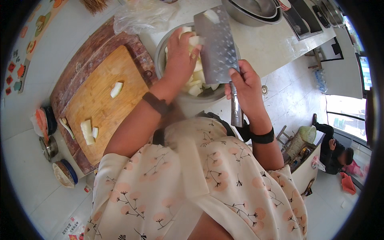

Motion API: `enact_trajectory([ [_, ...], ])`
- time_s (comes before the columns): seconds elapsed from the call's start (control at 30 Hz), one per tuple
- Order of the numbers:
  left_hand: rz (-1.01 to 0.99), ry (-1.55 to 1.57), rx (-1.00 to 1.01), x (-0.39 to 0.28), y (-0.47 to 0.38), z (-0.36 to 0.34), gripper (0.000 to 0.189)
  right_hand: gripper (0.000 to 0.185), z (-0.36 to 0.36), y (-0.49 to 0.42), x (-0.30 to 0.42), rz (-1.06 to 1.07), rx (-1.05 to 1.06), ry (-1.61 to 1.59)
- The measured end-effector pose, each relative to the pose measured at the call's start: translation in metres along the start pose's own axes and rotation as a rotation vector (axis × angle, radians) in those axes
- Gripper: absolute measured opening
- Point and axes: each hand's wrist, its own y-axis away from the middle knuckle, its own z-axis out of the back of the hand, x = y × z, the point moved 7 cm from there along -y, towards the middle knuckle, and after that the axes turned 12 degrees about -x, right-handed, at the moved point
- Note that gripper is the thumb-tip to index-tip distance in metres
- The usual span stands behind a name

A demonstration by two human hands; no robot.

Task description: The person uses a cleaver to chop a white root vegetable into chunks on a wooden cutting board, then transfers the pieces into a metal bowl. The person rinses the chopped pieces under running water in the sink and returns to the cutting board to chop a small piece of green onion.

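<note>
My right hand (247, 85) grips the metal handle of a broad cleaver (216, 48), whose wet blade is tilted over a metal bowl (159, 61). One pale slice (211, 16) clings near the blade's far end. My left hand (181, 57) is over the bowl beside the blade, its fingers and thumb around pale vegetable chunks (195, 40). More cut chunks (195, 90) fill the bowl, partly hidden by the hand and blade. On the wooden cutting board (117, 120) to the left lie a cut piece (116, 90), a longer piece (87, 132) and a small bit (95, 132).
Beneath the cutting board is a worn reddish board (81, 63). A clear plastic bag (141, 16) lies beyond it. Nested metal bowls (255, 12) stand on the counter (258, 45) near a sink (303, 21). At the far right a person (333, 156) sits near a stool (283, 136).
</note>
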Motion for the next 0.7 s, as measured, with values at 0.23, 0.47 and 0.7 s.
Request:
enact_trajectory([
  [0.23,-0.034,-0.309,0.377,0.010,0.029,-0.007,0.051,0.011,0.038,-0.002,0.005,0.067,-0.108,-0.064],
  [0.47,-0.007,-0.260,0.053,0.010,0.047,0.103,0.050,0.013,0.024,0.001,0.016,0.152,-0.096,-0.018],
  [0.7,0.362,-0.915,-0.138,0.063,0.144,0.213,0.063,0.012,-0.030,0.007,0.015,0.099,0.038,0.058],
])
